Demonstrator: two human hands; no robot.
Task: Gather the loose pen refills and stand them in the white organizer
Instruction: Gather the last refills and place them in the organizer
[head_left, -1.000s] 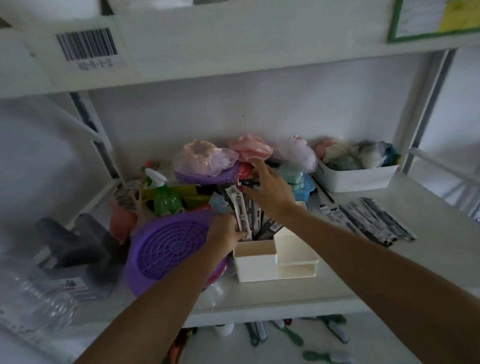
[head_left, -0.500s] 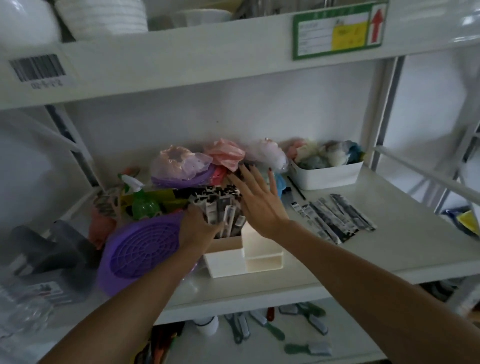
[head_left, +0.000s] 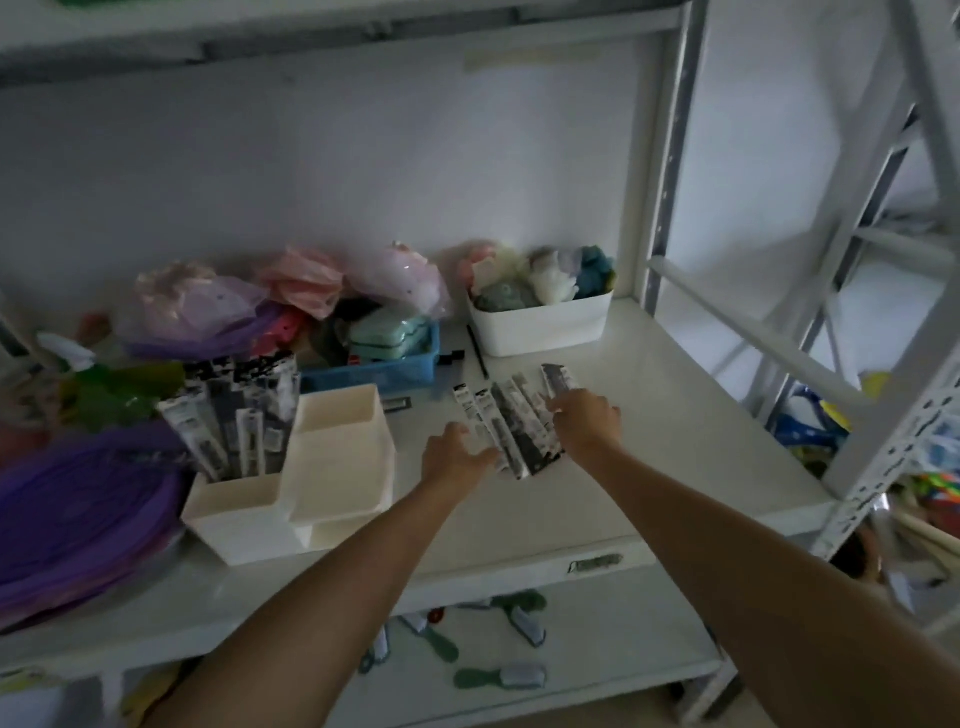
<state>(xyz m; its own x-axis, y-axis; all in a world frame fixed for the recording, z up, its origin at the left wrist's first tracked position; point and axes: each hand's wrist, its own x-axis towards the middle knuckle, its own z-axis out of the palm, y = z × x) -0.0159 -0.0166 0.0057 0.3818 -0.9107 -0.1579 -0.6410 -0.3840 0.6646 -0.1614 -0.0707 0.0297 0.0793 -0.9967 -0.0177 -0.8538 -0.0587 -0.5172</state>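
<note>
Both hands frame the loose pen refills (head_left: 511, 428) lying flat on the shelf (head_left: 649, 441) — left hand (head_left: 454, 457) and right hand (head_left: 587, 423) with fingers spread, gripping nothing yet. Next: squeeze the bundle together, carry it left to the white organizer (head_left: 291, 488).

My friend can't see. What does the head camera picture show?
Two bare hands, left hand and right hand, reach around loose pen refills lying on a white shelf. More refills stand in the white organizer to the left.
</note>
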